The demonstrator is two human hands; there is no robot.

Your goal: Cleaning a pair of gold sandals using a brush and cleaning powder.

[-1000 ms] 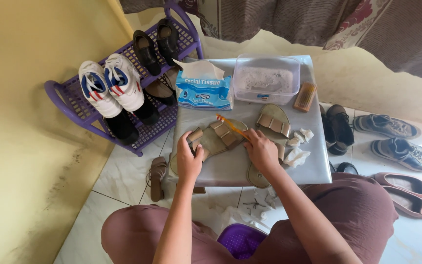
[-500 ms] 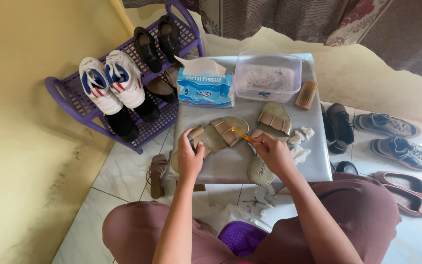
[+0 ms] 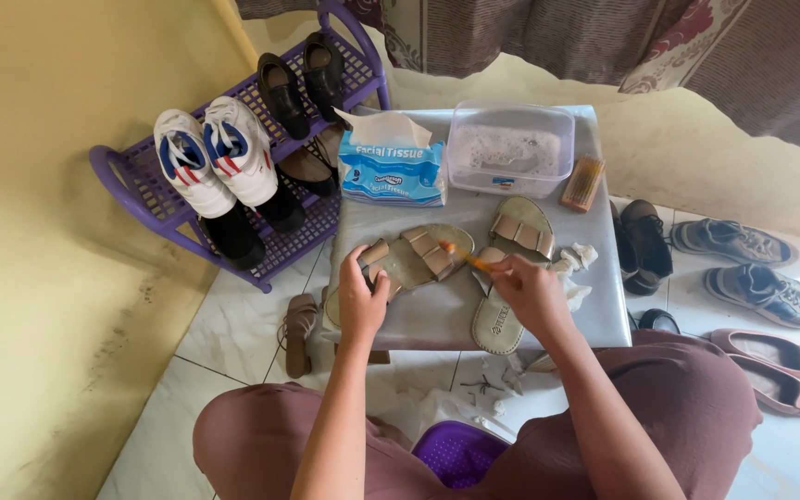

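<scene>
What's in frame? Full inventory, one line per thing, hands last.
sandals: 2, beige, on the table; left hand grips one, the other lies beside it
small brush: 1, orange, in the right hand, tip on the held sandal
table: 1, grey, centre
tissue pack: 1, blue, table's far left
plastic tub: 1, clear, table's far side
scrub brush: 1, tan, right of the tub
crumpled tissues: several, white, by the second sandal
shoe rack: 1, purple, left
sneakers: 2, white, on the rack
dark shoes: 2, black, rack's far end
floor shoes: several, right
left hand: on the sandal
right hand: holding the brush
</scene>
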